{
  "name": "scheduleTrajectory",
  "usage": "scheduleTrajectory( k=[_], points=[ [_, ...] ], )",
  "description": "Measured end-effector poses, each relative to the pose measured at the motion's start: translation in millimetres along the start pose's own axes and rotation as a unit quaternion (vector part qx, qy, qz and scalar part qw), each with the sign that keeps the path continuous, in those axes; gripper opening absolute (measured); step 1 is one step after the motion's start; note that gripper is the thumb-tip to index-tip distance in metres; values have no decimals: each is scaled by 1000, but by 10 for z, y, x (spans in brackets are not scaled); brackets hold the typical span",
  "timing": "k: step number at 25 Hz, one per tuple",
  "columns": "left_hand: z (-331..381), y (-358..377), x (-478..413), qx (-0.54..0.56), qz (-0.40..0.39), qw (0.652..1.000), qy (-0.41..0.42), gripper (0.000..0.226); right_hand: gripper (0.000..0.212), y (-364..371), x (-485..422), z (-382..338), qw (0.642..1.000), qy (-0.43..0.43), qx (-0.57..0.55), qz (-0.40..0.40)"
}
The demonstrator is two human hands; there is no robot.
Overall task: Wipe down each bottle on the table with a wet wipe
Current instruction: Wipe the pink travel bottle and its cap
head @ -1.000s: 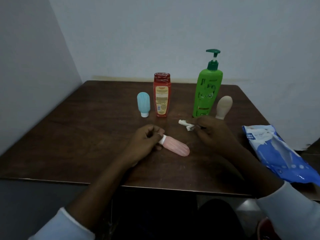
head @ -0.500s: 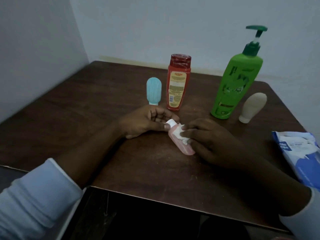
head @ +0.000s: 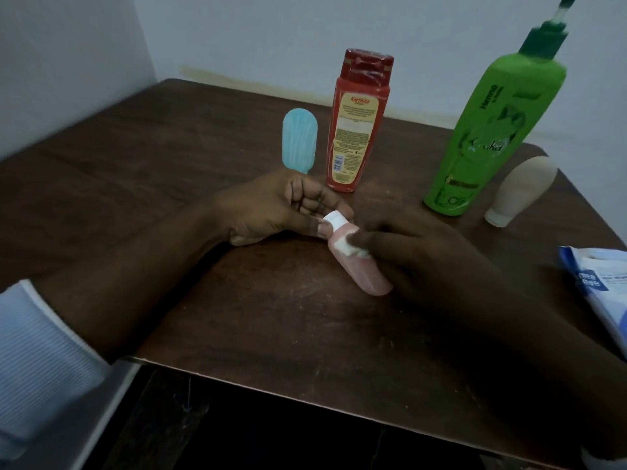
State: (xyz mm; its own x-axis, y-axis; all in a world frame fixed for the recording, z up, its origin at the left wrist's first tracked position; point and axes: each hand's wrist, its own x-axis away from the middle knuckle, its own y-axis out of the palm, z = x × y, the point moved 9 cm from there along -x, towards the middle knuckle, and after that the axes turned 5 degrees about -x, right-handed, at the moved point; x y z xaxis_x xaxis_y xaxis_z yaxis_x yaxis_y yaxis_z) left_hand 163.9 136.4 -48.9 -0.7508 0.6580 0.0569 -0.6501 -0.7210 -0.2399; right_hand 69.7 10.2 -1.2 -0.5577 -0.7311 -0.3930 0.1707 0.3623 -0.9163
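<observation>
The small pink travel bottle (head: 364,269) lies on its side on the desk (head: 169,198), its white cap (head: 334,220) pointing away from you and a little left. Your left grip (head: 278,208) pinches that cap between the thumb and curled fingers. Your right grip (head: 417,256) covers the bottle's right side, fingers curled around a bunched white wet wipe (head: 351,247) and pressing it on the pink body just below the cap.

Straight beyond the pink bottle stands a red bottle (head: 358,130) with a yellow label headed "Karthika"; the print under that is too fine to read. Beyond the pink bottle and to its left, a ribbed light-blue travel bottle (head: 300,140) stands cap down. Beyond and to its right is a tall green pump bottle (head: 492,130), its writing blurred apart from letters ending in "ka". Further right of the pink bottle, a beige travel bottle (head: 522,188) stands cap down. At the right edge of the view lies a blue-and-white wipes pack (head: 600,293) marked "mee mee".
</observation>
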Motion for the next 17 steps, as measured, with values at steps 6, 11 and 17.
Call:
scheduleTrajectory(
  k=[6,11,17],
  points=[
    [3,-10,17,-13,3,1000,6,38,28,103,36,-193,998,-50,14,-26],
    [-7,19,23,-24,14,1000,-2,40,27,-71,68,13,1000,25,-5,17],
    [15,15,29,-18,15,1000,7,40,24,-54,-75,-13,1000,1,-5,28]
  ],
)
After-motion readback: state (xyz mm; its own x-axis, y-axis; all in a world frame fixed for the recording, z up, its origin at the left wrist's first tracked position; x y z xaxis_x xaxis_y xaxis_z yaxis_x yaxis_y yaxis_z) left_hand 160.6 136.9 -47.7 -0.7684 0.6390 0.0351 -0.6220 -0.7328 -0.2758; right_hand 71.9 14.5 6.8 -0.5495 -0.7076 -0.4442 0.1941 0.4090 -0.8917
